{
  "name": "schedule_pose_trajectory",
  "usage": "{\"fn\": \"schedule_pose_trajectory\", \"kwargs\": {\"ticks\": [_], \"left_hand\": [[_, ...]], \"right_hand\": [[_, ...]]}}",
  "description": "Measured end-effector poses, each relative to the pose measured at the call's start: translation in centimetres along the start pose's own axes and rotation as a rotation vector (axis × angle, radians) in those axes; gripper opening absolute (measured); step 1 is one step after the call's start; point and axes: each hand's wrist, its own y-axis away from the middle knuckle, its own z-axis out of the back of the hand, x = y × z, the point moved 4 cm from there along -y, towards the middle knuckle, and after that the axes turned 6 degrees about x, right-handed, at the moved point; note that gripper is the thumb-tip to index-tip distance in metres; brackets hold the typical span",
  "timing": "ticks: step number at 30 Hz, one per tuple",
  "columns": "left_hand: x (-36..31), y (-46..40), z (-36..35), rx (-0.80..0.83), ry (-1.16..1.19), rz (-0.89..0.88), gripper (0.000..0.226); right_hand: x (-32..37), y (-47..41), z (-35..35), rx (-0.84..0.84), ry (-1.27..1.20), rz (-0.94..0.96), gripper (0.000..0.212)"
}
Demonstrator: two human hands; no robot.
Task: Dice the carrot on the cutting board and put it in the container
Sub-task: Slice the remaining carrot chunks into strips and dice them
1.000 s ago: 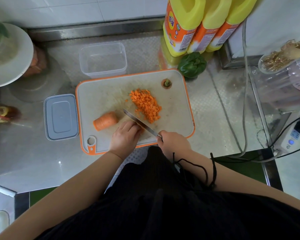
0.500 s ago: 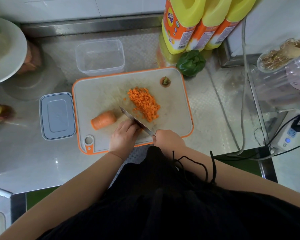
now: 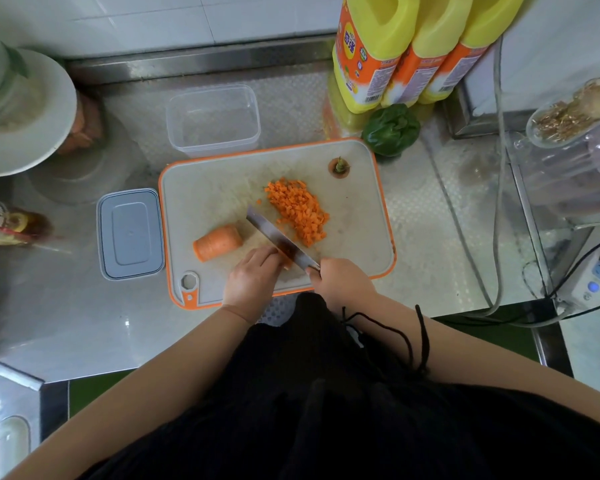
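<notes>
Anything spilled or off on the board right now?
Nothing spilled. The diced carrot sits in one pile on the cutting board; a cut-off carrot top lies apart near the far corner. The container is empty.

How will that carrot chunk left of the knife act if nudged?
The carrot chunk lies on its rounded side, so it will probably roll across the cutting board. It looks thick and solid, so likely stiff. Its cut end may be damp and slippery.

Soft daylight, mild glare on steel counter — edges bowed (wide-angle), corners slightly blurred.
</notes>
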Motion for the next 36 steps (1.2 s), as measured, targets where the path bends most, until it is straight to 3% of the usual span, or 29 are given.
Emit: {"fn": "schedule_pose_trajectory", "kwargs": {"ticks": [7,19,27,36], "left_hand": [[0.5,-0.1,-0.3,-0.01,0.045,0.023,0.02],[0.8,0.3,-0.4,0.003,0.051,0.033,0.015],[0.6,0.2,-0.2,-0.007,0.019,0.004,0.014],[1.0,0.3,-0.5,-0.04,0.01,0.012,0.022]], "right_hand": [[0.8,0.6,-0.4,0.045,0.09,-0.032,0.016],[2.2,-0.3,-1.0,0.035,0.075,-0.133,0.016],[0.8,-0.5,-0.1,0.032,0.018,0.002,0.042],[1.7,0.9,-0.3,0.031,0.054,0.005,0.027]]}}
